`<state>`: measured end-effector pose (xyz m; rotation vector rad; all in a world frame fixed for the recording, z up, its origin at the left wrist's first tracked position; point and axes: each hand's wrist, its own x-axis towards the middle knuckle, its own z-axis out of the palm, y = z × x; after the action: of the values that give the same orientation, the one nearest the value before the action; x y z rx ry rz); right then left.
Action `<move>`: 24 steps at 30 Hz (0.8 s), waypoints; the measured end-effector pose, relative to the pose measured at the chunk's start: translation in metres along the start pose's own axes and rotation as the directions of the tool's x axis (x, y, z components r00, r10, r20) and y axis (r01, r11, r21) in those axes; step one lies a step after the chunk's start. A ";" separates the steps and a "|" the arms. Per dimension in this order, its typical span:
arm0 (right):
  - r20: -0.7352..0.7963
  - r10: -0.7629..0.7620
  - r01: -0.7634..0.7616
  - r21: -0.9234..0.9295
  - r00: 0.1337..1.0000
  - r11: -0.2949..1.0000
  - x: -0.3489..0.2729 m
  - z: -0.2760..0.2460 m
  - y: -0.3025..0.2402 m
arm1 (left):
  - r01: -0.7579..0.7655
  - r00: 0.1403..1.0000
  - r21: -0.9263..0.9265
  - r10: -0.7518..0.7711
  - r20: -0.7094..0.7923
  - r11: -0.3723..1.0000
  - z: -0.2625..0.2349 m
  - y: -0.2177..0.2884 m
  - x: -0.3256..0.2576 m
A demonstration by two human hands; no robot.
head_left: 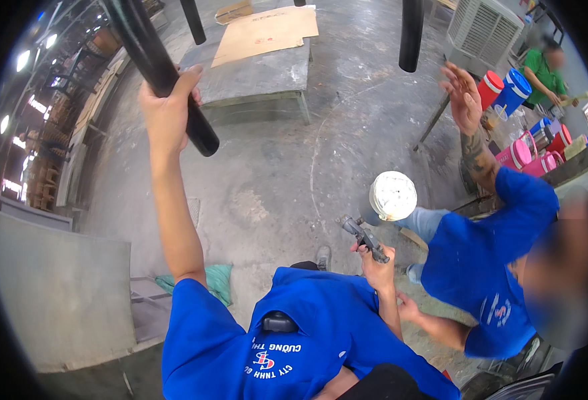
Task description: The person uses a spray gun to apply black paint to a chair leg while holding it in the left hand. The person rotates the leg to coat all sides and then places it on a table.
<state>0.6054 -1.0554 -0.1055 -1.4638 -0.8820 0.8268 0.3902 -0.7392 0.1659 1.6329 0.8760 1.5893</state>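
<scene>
My left hand (pixel 167 113) is raised and shut around a thick black tube (pixel 154 60) that slants down from the upper left. My right hand (pixel 376 261) holds a grey metal spray gun (pixel 363 235) by its grip in front of my blue shirt, nozzle pointing up and left. A co-worker in a blue shirt (pixel 481 260) stands close on my right. One tattooed arm of theirs is lifted with the hand (pixel 463 97) open, and their other hand (pixel 407 308) rests by my right forearm.
Two more black tubes (pixel 411 33) (pixel 193 20) hang from above. A low grey table (pixel 254 77) carries cardboard sheets. A white bucket (pixel 393 195) stands on the concrete floor. Red and blue coolers (pixel 504 90), pink containers (pixel 517 155) and a person in green (pixel 541 72) are at the right. A grey panel (pixel 61 287) leans at left.
</scene>
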 end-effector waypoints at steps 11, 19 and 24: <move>-0.075 -0.013 0.001 -0.158 0.997 0.987 0.002 -0.006 0.001 | 0.086 0.986 -0.132 -0.065 0.155 0.987 -0.039 -0.038 0.045; -0.157 0.021 -0.045 -0.151 0.987 0.988 -0.001 0.002 0.011 | -0.314 0.846 0.278 0.401 -0.352 0.908 -0.002 -0.052 0.083; -0.209 0.129 -0.169 -0.188 0.969 0.968 -0.007 0.005 0.032 | -0.047 0.915 -0.448 0.218 0.339 0.893 0.130 -0.018 0.061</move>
<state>0.5993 -1.0605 -0.1379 -1.7773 -0.7303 0.7025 0.5216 -0.6805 0.1813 1.6170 0.1854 1.3600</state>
